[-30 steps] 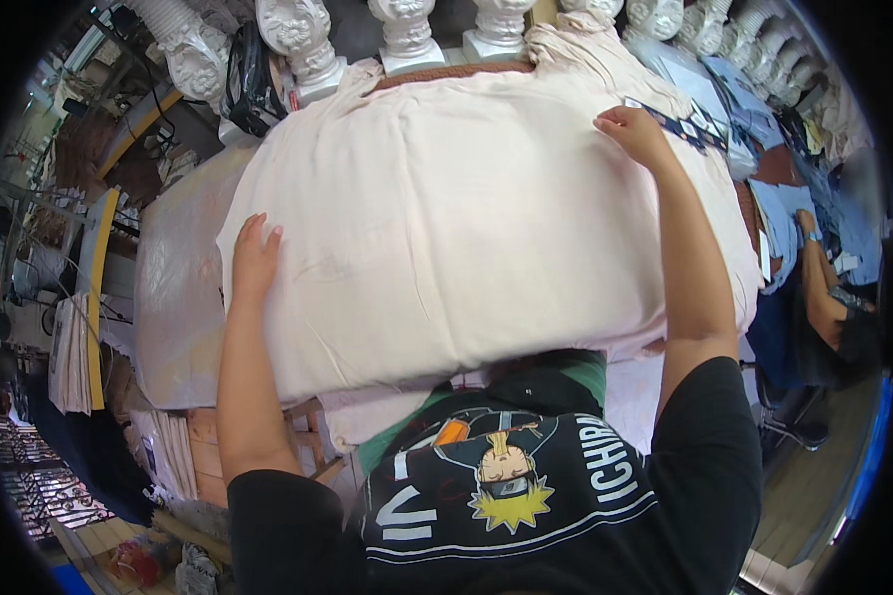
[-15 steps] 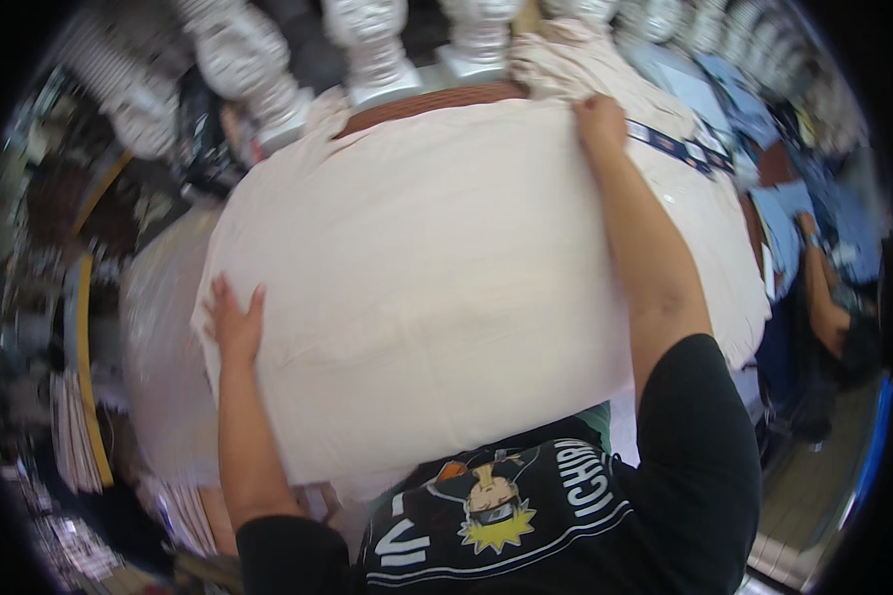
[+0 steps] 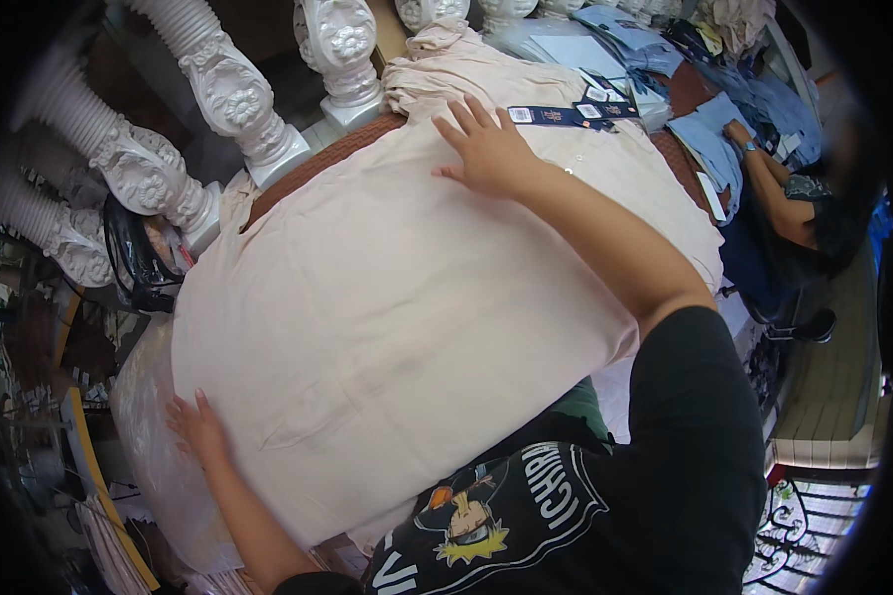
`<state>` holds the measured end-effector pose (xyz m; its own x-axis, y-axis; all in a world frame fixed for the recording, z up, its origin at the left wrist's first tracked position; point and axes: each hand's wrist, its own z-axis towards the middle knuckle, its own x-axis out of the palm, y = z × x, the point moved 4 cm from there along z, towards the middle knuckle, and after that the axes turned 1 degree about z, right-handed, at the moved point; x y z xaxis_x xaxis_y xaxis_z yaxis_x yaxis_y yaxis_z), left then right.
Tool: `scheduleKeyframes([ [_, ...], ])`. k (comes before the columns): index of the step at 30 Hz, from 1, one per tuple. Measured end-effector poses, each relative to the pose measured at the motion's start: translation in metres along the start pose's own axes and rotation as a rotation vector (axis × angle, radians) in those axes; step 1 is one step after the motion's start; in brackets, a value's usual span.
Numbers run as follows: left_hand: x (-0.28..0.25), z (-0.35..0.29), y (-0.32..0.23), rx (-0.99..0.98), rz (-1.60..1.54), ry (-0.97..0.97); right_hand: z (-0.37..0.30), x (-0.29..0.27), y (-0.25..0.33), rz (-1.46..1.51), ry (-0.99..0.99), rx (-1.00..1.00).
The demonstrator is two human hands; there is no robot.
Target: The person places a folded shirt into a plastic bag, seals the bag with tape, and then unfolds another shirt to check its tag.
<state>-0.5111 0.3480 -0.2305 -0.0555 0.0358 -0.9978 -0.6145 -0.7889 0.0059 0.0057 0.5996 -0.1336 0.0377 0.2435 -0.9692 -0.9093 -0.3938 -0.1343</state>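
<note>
A pale pink garment (image 3: 387, 317) lies spread out broad and almost smooth in front of me, with faint creases near its middle. At its far side, my right hand (image 3: 491, 154) rests on the cloth with the fingers spread, holding nothing. My left hand (image 3: 200, 431) is open at the garment's left edge, its fingertips reaching past the cloth toward a clear plastic wrap (image 3: 149, 436). Dark blue hang tags (image 3: 544, 116) lie on the pink fabric just right of my right hand. Bunched pink cloth (image 3: 432, 74) sits beyond it.
White carved balusters (image 3: 233, 99) stand along the far side, by a brown woven table cover (image 3: 318, 169). A black bag (image 3: 134, 258) is at the left. On the right, another person's hand (image 3: 737, 134) touches a light blue garment (image 3: 709, 144), near more blue clothes.
My right hand has gone from a closed grip at the far edge to lying spread on the cloth. My left hand is farther down the left edge. The view has turned.
</note>
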Motion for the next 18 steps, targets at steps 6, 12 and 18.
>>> scheduleKeyframes([
  [6, 0.022, -0.051, 0.013, 0.169, -0.138, 0.011, -0.089, 0.028, 0.014, 0.043, 0.128, 0.003],
  [12, -0.019, -0.084, -0.030, 0.231, -0.227, -0.100, -0.089, 0.034, -0.002, 0.008, 0.007, -0.050],
  [18, -0.025, -0.163, -0.018, 0.317, -0.310, -0.056, -0.115, 0.014, 0.032, 0.046, -0.082, -0.071],
])
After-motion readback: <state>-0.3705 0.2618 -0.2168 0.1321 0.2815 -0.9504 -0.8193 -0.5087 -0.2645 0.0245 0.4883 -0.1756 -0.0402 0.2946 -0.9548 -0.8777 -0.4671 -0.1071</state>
